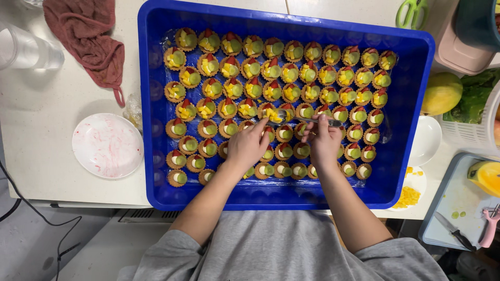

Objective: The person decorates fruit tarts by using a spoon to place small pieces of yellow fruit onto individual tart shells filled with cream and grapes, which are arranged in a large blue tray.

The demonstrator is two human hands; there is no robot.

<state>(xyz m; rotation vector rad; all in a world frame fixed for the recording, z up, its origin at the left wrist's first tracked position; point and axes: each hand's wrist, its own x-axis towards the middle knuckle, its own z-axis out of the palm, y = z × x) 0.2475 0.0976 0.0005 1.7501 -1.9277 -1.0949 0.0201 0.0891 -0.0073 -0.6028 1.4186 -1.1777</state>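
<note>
My right hand (323, 139) gripped a spoon (304, 119) of mango cubes (heaped); my left hand (249, 145), loosely curled, risked crushing fruit tartlets (284, 133) beneath.

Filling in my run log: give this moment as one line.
left hand: on tarts | right hand: holds spoon | blue tray: mango on upper rows

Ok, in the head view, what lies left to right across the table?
Clear jug → red cloth → white plate → blue tray → small white dish → mango → cutting board.
</note>
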